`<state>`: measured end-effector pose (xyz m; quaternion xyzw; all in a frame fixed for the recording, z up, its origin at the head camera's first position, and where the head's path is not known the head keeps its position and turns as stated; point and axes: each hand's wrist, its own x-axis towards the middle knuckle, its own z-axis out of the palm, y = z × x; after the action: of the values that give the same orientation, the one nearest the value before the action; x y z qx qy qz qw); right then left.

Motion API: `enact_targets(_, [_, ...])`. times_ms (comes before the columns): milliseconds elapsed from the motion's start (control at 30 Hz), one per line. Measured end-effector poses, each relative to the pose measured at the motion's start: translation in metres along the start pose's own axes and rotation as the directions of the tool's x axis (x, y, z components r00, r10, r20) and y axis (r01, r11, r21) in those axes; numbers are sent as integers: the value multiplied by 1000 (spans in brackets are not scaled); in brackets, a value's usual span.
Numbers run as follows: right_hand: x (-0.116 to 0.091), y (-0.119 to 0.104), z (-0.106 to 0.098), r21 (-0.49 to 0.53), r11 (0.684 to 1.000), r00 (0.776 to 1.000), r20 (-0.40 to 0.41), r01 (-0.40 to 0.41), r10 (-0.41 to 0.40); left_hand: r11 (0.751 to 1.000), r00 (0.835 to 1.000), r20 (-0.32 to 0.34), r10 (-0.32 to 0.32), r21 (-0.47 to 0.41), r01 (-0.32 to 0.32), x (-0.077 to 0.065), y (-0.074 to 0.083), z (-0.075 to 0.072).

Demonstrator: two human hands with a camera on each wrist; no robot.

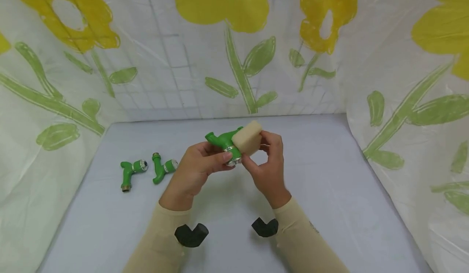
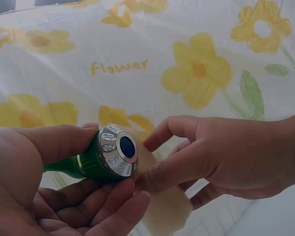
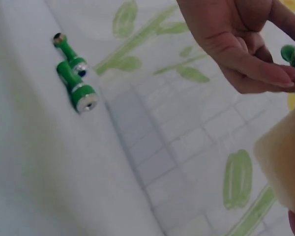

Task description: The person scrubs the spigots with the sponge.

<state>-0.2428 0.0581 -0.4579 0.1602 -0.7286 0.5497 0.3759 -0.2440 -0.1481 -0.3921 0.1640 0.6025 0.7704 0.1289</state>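
My left hand (image 1: 194, 167) grips a green tap (image 1: 224, 139) with a silver ring and a silver cap, its thumb lying along the capped end. In the left wrist view the cap (image 2: 119, 150) faces the camera, with a dark round centre. A pale beige sponge (image 1: 248, 136) is held by my right hand (image 1: 269, 163), fingers behind it and thumb at its lower edge. The sponge overlaps the tap's right side in the head view. In the right wrist view the sponge (image 3: 282, 157) shows at the right edge, below the left hand (image 3: 246, 49).
Two more green taps, one farther left (image 1: 131, 173) and one nearer the left hand (image 1: 161, 168), lie on the pale table (image 1: 322, 183). Behind and at the sides hangs a white sheet (image 1: 154, 61) printed with yellow flowers. Black bent pieces (image 1: 191, 235) sit at both sleeves.
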Motion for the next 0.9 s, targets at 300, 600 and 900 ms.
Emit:
enact_targets(300, [1,-3,-2,43,998,998,34,-45,44,1000,999,36,19,-4,-19,1,1,-2])
enact_targets(600, [3,-4,-6,50,989,990,21,-137,136,1000,999,45,24,-7,-24,-1,2,-3])
enact_targets(900, [7,-3,-12,49,989,985,110,-141,135,997,995,65,74,15,-75,-3,3,-8])
